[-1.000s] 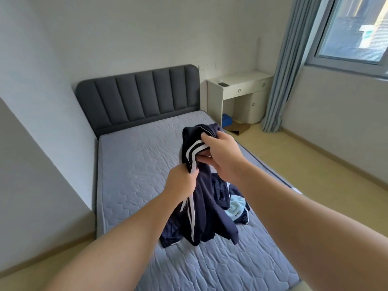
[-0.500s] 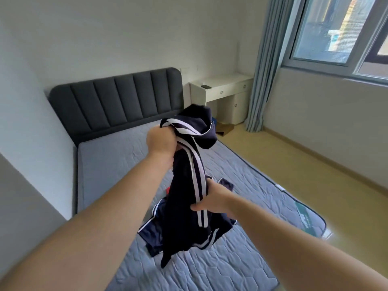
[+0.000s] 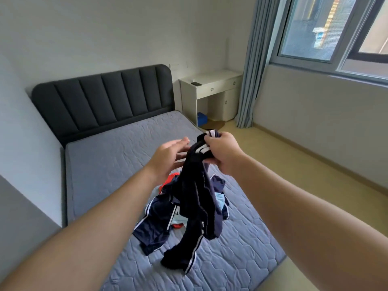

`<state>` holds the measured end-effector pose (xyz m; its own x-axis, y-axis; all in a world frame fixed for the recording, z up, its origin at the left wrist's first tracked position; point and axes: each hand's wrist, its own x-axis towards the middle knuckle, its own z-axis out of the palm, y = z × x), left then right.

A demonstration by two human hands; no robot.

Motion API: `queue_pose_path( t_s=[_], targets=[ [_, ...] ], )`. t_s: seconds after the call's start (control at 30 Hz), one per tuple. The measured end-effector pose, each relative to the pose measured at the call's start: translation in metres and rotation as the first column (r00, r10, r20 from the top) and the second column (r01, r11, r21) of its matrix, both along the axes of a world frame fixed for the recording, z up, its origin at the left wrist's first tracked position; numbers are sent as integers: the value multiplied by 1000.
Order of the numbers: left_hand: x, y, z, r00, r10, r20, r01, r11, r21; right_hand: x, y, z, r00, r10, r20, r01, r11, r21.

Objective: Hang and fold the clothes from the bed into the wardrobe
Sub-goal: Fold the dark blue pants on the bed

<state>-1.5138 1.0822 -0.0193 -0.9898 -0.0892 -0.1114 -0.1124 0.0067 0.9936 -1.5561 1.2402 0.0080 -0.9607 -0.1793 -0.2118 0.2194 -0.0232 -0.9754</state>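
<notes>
Holding navy striped garment (image 3: 195,198) above bed (image 3: 100,156): right hand (image 3: 222,154) fingers curled round its top, left hand (image 3: 168,156) fingers straight, just beside cloth. Clothes pile (image 3: 159,219) lies nr bed's right edge. Early stage, prob. nothing hung/folded yet; wardrobe out of view.

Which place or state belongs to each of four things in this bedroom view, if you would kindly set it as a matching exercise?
1. right hand
2. left hand
3. white desk
4. pile of clothes

A. on the mattress
B. fingers straight, holding nothing
C. grips the dark striped garment
D. between headboard and curtain

Pairs: 1-C, 2-B, 3-D, 4-A
</notes>
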Motion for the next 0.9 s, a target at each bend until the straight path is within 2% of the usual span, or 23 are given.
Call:
queue_pose_path(
  t_s=[0.1,0.2,0.33,0.4,0.47,0.53,0.6,0.67,0.7,0.73,0.8,0.87,0.9],
  targets=[
    [9,7,-8,988,-153,-30,151,986,-63,-7,8,7,993,-98,71,104,991,-89],
    [12,15,-15,983,-176,-47,168,976,-142,-11,12,8,988,-129,81,142,971,-192],
    [9,28,-16,992,-64,-107,15,915,-404,-10,11,10,991,-91,103,116,956,-271],
    [5,30,-9,991,42,-125,-89,915,-394,-11,15,10,985,-62,162,118,924,-363],
    [-1,30,1,993,92,-78,-114,926,-359,-11,24,8,975,-11,220,112,884,-454],
    [-8,30,9,992,123,-40,-129,914,-385,-9,34,6,976,7,216,93,888,-451],
    [-14,31,14,979,202,-14,-192,907,-375,-2,40,1,985,-28,170,85,937,-339],
    [-20,33,21,948,318,23,-295,903,-312,10,42,-8,997,-40,61,45,996,-75],
    [-22,36,24,929,366,44,-344,903,-258,17,41,-16,1000,-1,-14,2,996,85],
    [-26,39,28,913,402,65,-383,903,-196,25,39,-25,993,67,-92,-42,968,248],
    [-34,46,36,887,449,103,-442,893,-88,43,33,-45,946,247,-211,-95,832,547],
    [-42,53,43,872,472,132,-474,880,-13,58,28,-66,905,314,-286,5,665,747],
    [-46,56,47,871,469,147,-477,878,22,63,25,-73,891,308,-333,89,603,793]
  ],
)
